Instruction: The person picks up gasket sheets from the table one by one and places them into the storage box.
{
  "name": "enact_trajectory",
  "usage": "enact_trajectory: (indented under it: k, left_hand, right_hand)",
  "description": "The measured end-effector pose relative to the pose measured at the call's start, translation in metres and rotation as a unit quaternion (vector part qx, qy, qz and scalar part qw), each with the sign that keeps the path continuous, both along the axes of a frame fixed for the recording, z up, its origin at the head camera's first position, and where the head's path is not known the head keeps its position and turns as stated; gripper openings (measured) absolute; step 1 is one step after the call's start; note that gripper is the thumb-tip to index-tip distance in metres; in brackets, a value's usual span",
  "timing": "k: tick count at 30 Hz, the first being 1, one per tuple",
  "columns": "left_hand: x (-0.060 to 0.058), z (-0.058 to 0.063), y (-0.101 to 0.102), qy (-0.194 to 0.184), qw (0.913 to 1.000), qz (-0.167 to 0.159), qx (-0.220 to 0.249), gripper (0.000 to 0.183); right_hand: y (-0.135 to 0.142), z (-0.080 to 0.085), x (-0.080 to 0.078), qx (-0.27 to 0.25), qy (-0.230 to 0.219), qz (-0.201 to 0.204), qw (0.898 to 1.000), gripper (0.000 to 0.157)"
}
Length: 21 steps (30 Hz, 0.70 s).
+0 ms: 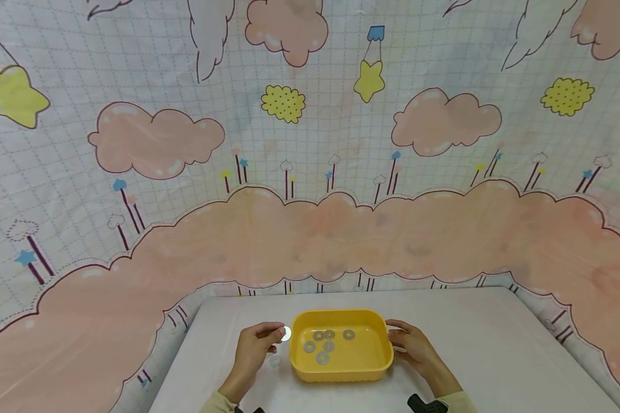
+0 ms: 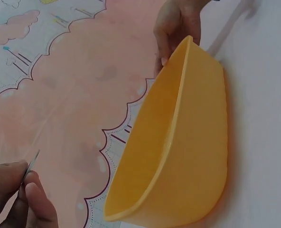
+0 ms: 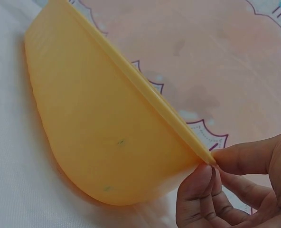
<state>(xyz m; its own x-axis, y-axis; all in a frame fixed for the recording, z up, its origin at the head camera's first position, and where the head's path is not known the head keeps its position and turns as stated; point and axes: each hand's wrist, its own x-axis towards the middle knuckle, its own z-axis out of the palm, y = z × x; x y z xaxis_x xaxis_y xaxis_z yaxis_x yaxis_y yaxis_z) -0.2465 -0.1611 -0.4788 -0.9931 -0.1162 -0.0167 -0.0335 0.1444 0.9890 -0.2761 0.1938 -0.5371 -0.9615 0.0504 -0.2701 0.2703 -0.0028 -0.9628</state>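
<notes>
A shallow yellow plastic bin [image 1: 341, 376] stands on the table with several grey flat washers [image 1: 322, 358] lying on its floor, mostly toward the left side. Just off its left rim, my left hand [image 1: 256, 347] pinches one washer [image 1: 286, 334] between thumb and fingers; the left wrist view shows this washer [image 2: 31, 164] edge-on. At the opposite end, my right hand [image 1: 412, 346] holds the bin's rim, with thumb and fingertips at its edge in the right wrist view. A pale washer [image 1: 275, 361] lies on the table below my left hand.
The white-covered table [image 1: 475, 321] extends to both sides of the bin. Behind it hangs a cloth [image 1: 341, 241] printed with pink clouds and yellow stars. Dark bands [image 1: 426, 404] show at my wrists by the sleeves.
</notes>
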Motion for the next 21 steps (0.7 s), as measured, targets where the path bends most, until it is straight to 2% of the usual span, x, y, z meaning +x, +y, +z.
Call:
enact_trajectory:
  k: [5,15,21]
  left_hand:
    - [-0.004,0.001,0.01,0.0,0.9998,-0.017,0.008,0.03]
    - [-0.015,-0.006,0.027,-0.024,0.9974,-0.061,0.03,0.032]
    - [-0.019,-0.007,0.038,-0.028,0.9936,-0.098,0.048,0.03]
  right_hand:
    - [0.0,-0.001,0.0,0.001,-0.002,-0.002,1.0,0.039]
    - [0.001,-0.004,-0.002,-0.001,-0.001,-0.004,1.0,0.039]
    - [0.0,-0.004,-0.003,0.001,0.001,-0.004,1.0,0.039]
